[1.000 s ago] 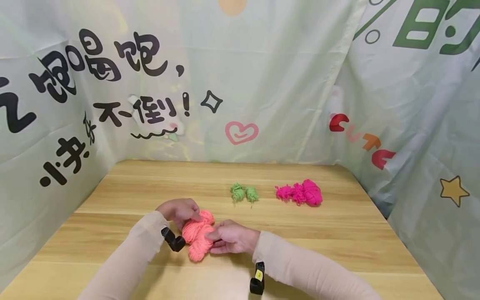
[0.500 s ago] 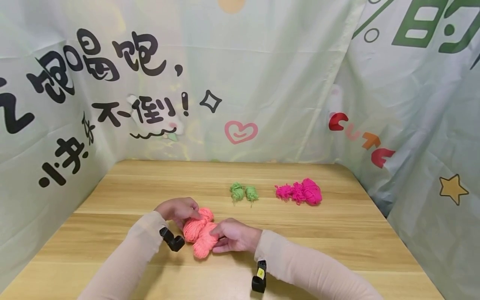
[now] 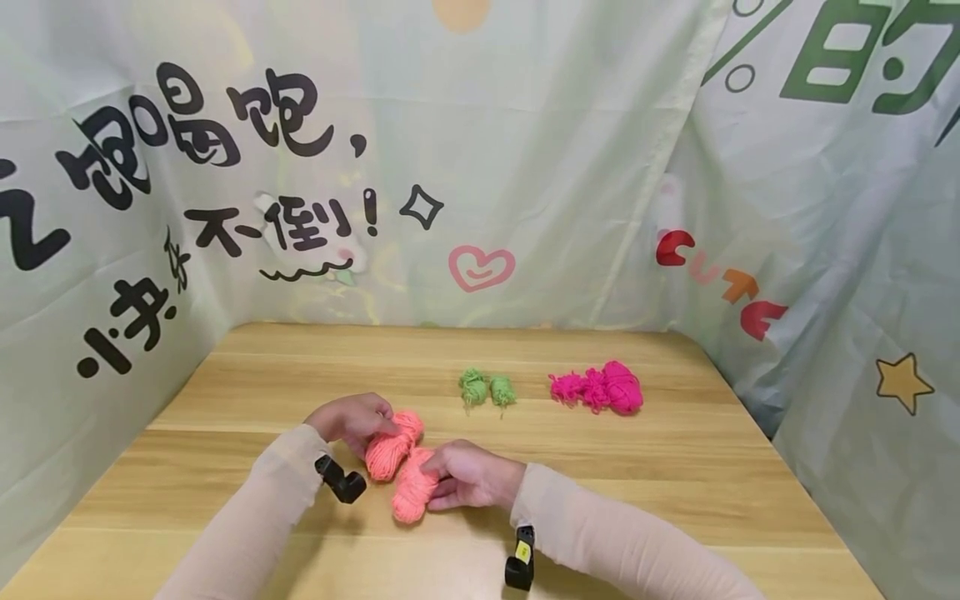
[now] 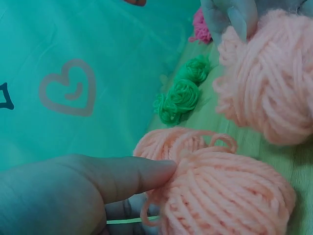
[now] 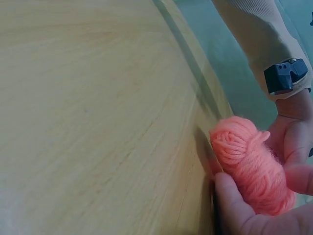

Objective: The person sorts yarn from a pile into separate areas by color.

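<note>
My left hand [image 3: 356,418] pinches a coral-pink bundle of yarn [image 3: 393,446], tied at its waist. In the left wrist view, the thumb presses on the tied middle of this left yarn bundle [image 4: 225,191]. A second coral bundle of yarn [image 3: 414,487] is gripped by my right hand [image 3: 472,475], thumb on top and fingers underneath. Seen from the right wrist, that right bundle [image 5: 252,166] has a rounded end and a narrow waist. The two bundles sit side by side just over the table, nearly touching at their inner edges.
Two small green yarn bundles [image 3: 487,387] lie further back on the wooden table [image 3: 637,500]. To their right is a row of magenta yarn bundles [image 3: 600,387]. Printed fabric [image 3: 555,208] hangs around the table's back and sides.
The two coral bundles overlapped a second ago and now show a gap between their lower parts. The right one has shifted slightly to the right; the left one tilts more.
</note>
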Motion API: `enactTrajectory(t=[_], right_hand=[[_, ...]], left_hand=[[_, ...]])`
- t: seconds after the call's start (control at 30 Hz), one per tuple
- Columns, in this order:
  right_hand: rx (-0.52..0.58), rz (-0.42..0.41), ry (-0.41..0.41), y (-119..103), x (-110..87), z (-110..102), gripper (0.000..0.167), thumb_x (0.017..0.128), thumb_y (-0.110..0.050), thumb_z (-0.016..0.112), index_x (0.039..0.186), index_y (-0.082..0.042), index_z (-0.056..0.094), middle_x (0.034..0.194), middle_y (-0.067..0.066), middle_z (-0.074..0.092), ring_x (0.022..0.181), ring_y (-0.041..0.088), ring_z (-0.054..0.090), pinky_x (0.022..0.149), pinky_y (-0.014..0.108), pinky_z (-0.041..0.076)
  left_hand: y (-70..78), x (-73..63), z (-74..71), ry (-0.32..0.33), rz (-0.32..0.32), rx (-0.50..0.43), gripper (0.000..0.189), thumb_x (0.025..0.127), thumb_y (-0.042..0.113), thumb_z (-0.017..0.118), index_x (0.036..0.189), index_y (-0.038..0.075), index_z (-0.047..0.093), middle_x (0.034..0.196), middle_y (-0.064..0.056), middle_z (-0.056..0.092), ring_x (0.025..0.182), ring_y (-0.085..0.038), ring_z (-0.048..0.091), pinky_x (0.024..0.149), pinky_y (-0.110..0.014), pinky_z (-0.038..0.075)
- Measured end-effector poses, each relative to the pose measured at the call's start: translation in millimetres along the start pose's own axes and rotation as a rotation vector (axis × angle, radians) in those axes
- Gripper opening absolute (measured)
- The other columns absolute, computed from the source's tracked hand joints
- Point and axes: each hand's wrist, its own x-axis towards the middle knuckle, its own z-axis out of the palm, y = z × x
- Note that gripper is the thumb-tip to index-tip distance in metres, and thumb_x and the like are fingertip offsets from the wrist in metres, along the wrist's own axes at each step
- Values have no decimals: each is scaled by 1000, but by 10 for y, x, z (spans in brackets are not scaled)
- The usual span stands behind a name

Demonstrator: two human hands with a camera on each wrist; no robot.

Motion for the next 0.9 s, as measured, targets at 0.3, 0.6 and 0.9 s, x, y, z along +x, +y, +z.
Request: enactTrajectory(t=[0.3, 0.6, 0.9], right_hand=[[28, -9, -19, 16, 5, -2, 21, 90, -3, 54, 108, 7, 55, 99, 20, 57, 90, 32, 59, 87, 48, 52], [29, -3, -7, 9, 24, -7, 20, 91, -5, 56, 108, 5, 55, 98, 18, 55, 88, 31, 58, 87, 48, 52], [39, 0, -27, -7, 26, -15, 20, 90, -6, 56, 107, 5, 56, 97, 18, 57, 87, 29, 59, 87, 47, 52]], left_hand=[[-50, 14, -50, 16, 25, -57, 24, 93, 12, 61, 73, 9, 48, 65, -1, 46, 59, -13, 49, 56, -34, 55], [-78, 11, -104, 40, 45, -90, 20, 96, 13, 59, 80, 7, 49, 68, -2, 44, 62, -14, 45, 55, -32, 52], [-111, 14, -158, 60, 36, -134, 14, 95, 13, 60, 93, 3, 51, 71, -4, 47, 61, -14, 48, 57, -35, 54]])
